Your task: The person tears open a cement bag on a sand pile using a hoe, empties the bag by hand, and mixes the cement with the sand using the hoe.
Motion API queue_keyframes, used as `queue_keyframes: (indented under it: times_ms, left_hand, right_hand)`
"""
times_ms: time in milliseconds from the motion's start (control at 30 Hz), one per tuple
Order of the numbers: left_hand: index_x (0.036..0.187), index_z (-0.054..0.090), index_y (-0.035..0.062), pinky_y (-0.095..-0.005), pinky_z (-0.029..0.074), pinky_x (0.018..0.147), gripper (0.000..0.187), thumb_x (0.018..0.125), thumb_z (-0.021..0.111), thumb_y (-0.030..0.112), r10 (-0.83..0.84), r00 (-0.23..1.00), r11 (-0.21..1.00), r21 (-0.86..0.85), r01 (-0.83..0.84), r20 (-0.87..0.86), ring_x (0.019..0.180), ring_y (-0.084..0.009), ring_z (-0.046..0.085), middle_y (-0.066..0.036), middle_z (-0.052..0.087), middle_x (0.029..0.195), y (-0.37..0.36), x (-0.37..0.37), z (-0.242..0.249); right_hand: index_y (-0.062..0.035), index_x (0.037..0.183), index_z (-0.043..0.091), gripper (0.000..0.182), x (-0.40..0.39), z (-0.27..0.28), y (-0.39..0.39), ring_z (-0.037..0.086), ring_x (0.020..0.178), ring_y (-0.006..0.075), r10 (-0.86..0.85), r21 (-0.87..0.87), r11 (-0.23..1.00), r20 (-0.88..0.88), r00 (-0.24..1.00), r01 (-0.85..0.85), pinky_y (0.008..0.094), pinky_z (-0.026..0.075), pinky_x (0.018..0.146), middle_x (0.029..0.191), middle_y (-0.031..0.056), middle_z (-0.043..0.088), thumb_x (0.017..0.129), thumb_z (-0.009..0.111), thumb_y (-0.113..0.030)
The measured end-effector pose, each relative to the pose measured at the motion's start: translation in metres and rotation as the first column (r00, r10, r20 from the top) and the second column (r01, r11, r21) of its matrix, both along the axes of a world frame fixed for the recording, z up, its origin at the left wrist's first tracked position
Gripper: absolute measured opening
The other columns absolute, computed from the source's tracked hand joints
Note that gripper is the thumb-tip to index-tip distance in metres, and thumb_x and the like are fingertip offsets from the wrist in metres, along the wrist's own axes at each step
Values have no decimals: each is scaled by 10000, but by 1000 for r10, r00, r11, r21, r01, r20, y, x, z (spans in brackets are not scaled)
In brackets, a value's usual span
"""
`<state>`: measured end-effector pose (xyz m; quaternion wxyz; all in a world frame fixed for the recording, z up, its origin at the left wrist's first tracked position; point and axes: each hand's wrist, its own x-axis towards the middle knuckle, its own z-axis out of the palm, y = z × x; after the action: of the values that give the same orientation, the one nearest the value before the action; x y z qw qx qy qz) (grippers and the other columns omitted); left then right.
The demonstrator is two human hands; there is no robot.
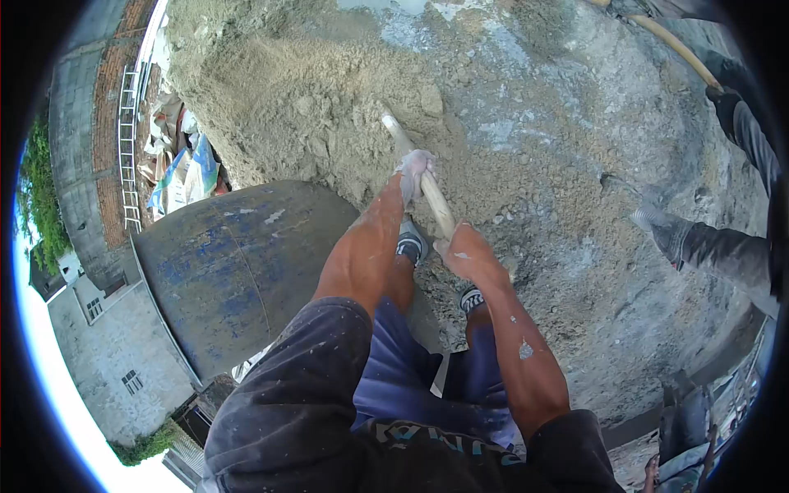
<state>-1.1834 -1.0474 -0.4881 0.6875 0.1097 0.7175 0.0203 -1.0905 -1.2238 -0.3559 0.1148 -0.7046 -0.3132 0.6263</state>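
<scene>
Both of my hands are wrapped round a pale wooden handle (437, 202) that slants over the sandy ground. My left hand (417, 168), dusted grey-white, grips it farther up. Lower down, nearer my body, my right hand (463, 248) is closed on the same handle. The handle's far end points into a heap of loose grey-brown sand (304, 99), and no tool head can be made out there. My feet stand just below the hands, at the edge of the heap.
A large drum (238, 263) lies at the left beside my left arm. Behind it are sacks (193, 172) and a ladder (127, 148). At the right stands another person, with a gloved hand (723, 103) on a long handle (674, 45) and a shoe (662, 230) on the ground.
</scene>
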Motion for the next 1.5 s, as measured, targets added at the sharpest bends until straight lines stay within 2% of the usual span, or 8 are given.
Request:
queue_keyframes:
  times_ms: [233,467,600,833,933,1067,1300,1500]
  left_hand:
    - [809,491,109,-399,494,577,170,872,619,202,143,906,950,-312,-13,399,595,-220,550,-57,527,641,-219,118,41]
    - [786,543,139,-323,432,527,173,835,686,224,122,942,790,-605,98,312,547,-119,505,38,495,649,-425,161,166]
    - [719,535,148,-316,419,518,193,813,688,219,209,949,797,-603,-25,237,538,-116,498,45,472,610,-368,129,190]
    - [699,546,129,-306,428,456,222,805,725,207,200,964,961,158,-228,174,476,-130,491,21,491,577,31,20,194]
    - [837,526,107,-290,439,496,197,850,707,183,128,923,750,573,-330,364,519,-114,482,16,488,654,197,-10,253]
    - [911,478,77,-270,425,433,225,883,676,181,82,959,357,891,-283,271,482,-94,466,5,478,649,328,-21,286]
    - [772,506,56,-301,429,400,165,852,627,134,-124,956,632,721,282,-265,449,-144,489,-28,490,591,334,-50,36]
    - [730,475,84,-335,451,409,170,880,535,138,-325,904,778,465,422,-277,432,-161,474,-24,476,569,292,-38,7]
  right_hand:
    - [67,1170,441,482,96,145,-190,625,946,468,-114,-291,942,194,974,168,502,503,796,949,319,635,859,655,-233]
    - [-24,1037,507,340,61,275,-367,608,826,483,28,-476,831,552,833,287,544,477,724,883,264,625,788,680,-176]
    - [-43,1026,523,322,42,279,-370,615,806,455,126,-436,887,549,827,154,525,490,714,860,239,624,779,684,-171]
    - [11,1190,535,508,-29,75,-70,632,882,405,-47,221,973,466,884,-64,485,511,786,1019,206,637,787,695,-254]
    - [12,1235,534,579,-52,43,121,621,1049,359,-135,432,896,478,868,-98,435,488,930,1149,222,626,761,718,-267]
    - [12,1279,505,604,-78,34,298,610,1076,375,-230,601,799,334,914,-18,429,490,934,1180,233,617,776,695,-264]
    - [-8,1298,474,570,-120,-46,263,635,986,422,-206,149,971,124,971,187,474,504,877,1053,265,649,847,642,-313]
    - [39,1138,491,452,-99,-25,213,629,957,450,-232,130,966,40,972,225,488,509,827,982,296,637,849,647,-271]
